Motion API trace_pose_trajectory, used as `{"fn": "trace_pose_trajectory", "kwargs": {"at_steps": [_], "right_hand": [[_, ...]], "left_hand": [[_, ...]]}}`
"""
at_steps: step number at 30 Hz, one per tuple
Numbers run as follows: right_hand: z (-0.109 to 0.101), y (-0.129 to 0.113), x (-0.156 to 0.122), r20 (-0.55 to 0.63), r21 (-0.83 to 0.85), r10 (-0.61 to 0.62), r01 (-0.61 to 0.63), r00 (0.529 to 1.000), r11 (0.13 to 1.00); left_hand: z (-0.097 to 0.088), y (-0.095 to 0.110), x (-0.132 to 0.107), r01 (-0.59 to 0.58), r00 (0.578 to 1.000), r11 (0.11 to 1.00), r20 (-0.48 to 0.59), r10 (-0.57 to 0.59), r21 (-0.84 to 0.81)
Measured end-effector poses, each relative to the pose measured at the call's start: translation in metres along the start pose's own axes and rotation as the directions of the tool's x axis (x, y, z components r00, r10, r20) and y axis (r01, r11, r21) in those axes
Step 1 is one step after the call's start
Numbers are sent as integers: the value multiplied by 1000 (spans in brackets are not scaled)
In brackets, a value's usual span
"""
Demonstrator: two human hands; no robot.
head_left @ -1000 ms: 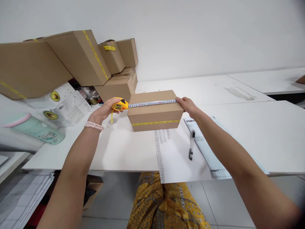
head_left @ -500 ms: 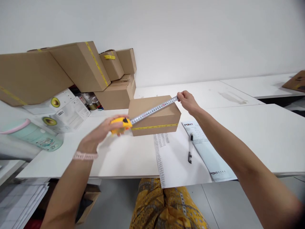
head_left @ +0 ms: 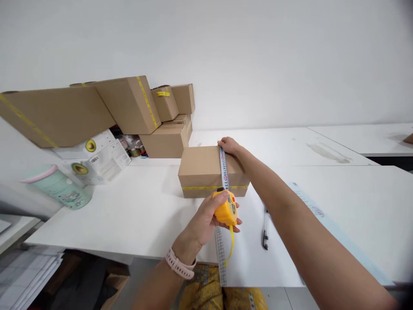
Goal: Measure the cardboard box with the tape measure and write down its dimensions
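Note:
My left hand (head_left: 206,217) is wrapped round the yellow case of a tape measure (head_left: 227,209), in front of a brown cardboard box (head_left: 201,161). A yellow strap hangs from the case. The metal blade (head_left: 223,165) is pulled out and runs front to back across the box's top and down toward its front face. At the far top edge of the box, my right hand (head_left: 229,145) pinches the blade's end. Yellow tape with small marks (head_left: 200,188) crosses the box's front. Under my forearms lie a spiral notebook (head_left: 248,258) and a black-and-clear pen (head_left: 265,234).
Several cardboard boxes (head_left: 122,103) are stacked at the back left, above white boxes with avocado pictures (head_left: 103,161). A mint green tumbler (head_left: 61,187) stands at the left table edge. A pale blue printed pad (head_left: 335,232) lies right of the notebook.
The tape blade has swung from slanting along the box's length to running front to back. My left hand moved right and nearer with the case; my right hand moved left to the far edge.

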State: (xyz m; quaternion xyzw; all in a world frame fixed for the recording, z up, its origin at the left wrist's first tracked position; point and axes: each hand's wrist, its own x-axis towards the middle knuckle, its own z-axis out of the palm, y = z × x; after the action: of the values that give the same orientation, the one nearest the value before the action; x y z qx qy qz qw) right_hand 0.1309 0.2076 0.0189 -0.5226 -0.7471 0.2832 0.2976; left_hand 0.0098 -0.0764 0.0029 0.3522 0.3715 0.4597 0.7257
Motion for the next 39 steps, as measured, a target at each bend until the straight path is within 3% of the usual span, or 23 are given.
{"fn": "trace_pose_trajectory", "kwargs": {"at_steps": [7,16,22,26,28,30,32,34,36,39], "right_hand": [[8,17,7,-46,-58,33,-36,998,998],[3,2,-5,-21,-113,21,-23,1000,993],[-1,-7,-18,-59,-24,-14,12,998,1000],[-20,5,-32,-325,211,-37,111,945,971],[-31,21,-53,-431,225,-11,120,902,967],[-39,39,-85,-446,147,31,39,894,988],[-41,53,-121,-343,-37,73,-91,937,995],[-38,61,-151,-234,-188,23,-68,972,980],[-34,59,-169,-121,-227,-61,32,991,973],[-35,44,-167,-116,-226,-136,107,984,968]], "left_hand": [[6,-18,-9,33,998,998,-57,-36,-50],[20,-24,-9,48,994,997,-90,-54,-65],[18,-19,-14,7,998,999,-70,-11,-54],[-8,-10,-37,-153,978,987,-134,158,45],[-32,-6,-45,-267,926,951,-230,298,157],[-59,-4,-45,-325,847,899,-333,415,293],[-85,-3,-37,-319,787,870,-407,464,376],[-104,0,-25,-297,793,881,-419,442,368],[-114,7,-15,-285,839,905,-375,395,316],[-114,32,-6,-334,865,907,-298,403,259]]}}
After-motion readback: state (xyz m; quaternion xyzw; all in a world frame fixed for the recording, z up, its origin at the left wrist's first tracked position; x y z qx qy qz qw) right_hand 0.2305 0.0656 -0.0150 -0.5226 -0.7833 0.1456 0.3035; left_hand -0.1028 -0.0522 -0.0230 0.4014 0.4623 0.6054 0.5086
